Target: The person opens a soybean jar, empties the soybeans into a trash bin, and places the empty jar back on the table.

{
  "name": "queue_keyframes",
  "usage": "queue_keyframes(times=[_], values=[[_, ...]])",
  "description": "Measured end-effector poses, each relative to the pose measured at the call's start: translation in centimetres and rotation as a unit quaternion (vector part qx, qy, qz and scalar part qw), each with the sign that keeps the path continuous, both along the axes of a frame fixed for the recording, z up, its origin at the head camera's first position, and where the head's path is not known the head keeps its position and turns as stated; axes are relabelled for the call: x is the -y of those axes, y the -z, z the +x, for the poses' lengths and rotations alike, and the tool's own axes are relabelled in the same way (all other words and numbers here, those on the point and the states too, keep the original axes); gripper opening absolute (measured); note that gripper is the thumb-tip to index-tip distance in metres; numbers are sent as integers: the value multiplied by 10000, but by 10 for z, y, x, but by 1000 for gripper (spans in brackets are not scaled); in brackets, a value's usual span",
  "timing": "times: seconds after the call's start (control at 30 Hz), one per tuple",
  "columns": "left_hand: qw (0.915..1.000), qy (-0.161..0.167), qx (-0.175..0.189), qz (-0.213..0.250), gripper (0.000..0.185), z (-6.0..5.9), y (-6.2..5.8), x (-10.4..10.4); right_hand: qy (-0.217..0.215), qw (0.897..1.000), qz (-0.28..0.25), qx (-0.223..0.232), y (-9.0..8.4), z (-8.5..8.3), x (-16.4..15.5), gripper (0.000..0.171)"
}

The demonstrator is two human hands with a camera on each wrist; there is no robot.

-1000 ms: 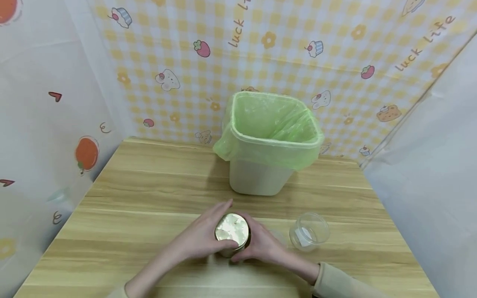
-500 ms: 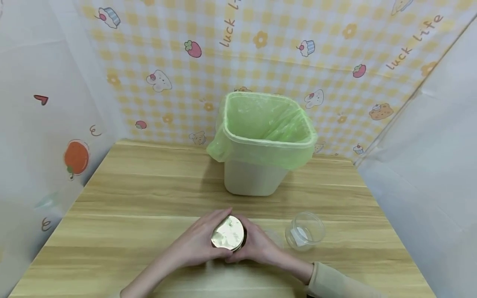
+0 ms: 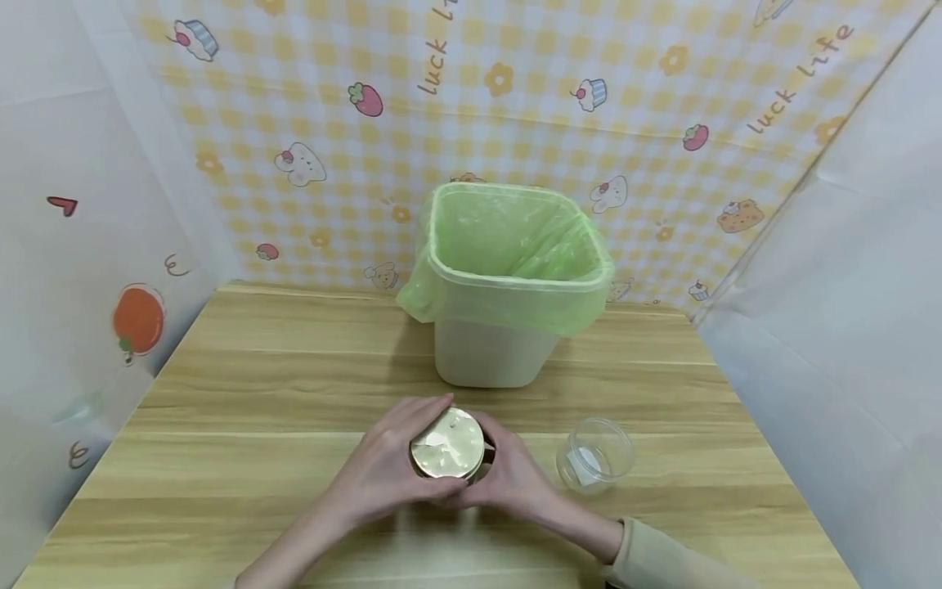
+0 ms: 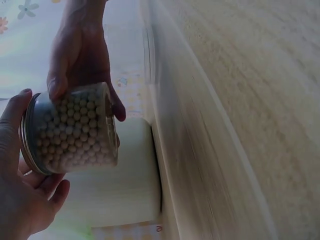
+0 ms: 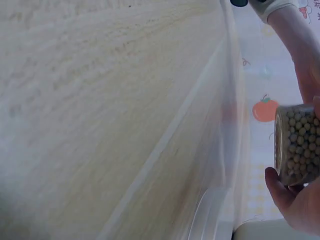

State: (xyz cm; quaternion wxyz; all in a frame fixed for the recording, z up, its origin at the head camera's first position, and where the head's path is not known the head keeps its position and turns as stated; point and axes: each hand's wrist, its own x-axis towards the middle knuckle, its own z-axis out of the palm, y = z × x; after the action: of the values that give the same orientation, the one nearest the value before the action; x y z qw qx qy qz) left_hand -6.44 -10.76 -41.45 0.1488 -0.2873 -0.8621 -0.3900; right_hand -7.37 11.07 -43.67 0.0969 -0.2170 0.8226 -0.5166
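both hands hold one small clear round jar full of little tan beans (image 4: 75,127), with a shiny gold lid (image 3: 446,442) on top. the jar is near the front edge of the light wooden table (image 3: 257,393), about in the middle. the left hand (image 3: 383,474) is curled around the lid side of the jar, and the right hand (image 3: 515,483) is curled around the body of the jar. it looks like the lid is being turned.

to do this well, the right hand should grip the body tight so it does not spin, and the left hand should twist only the lid. keep the jar standing straight up so no beans spill out.

an empty clear plastic jar (image 3: 594,456) lies on its side near the right edge. a white bin with a green bag (image 3: 508,278) stands at the back edge, well apart from the hands.
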Motion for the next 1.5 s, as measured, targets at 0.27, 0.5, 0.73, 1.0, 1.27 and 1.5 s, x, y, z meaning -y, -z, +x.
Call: queue_keyframes(times=[0.27, 0.5, 0.73, 1.0, 1.27, 1.5], values=[[9977, -557, -375, 42, 100, 2, -4, -13, 367, 9972, 28, -655, -4, 0, 2, 91], [9941, -1055, -99, -237, 110, 6, -11, -22, 572, 9957, 38, -734, -5, 1, 0, 93], [9904, -314, 1342, -129, 104, 2, -26, -6, 122, 9985, -462, -259, -11, -7, -11, 91], [9725, 1402, 1853, 178, 86, -16, -34, 18, -889, 9944, -577, 44, -18, -15, -28, 90], [9611, 2159, 1712, 184, 85, -20, -32, 19, -1568, 9861, -546, 83, -22, -14, -32, 92], [9800, 1643, 1105, 192, 87, -15, -27, 10, -874, 9949, -301, -409, -19, -6, -29, 94]])
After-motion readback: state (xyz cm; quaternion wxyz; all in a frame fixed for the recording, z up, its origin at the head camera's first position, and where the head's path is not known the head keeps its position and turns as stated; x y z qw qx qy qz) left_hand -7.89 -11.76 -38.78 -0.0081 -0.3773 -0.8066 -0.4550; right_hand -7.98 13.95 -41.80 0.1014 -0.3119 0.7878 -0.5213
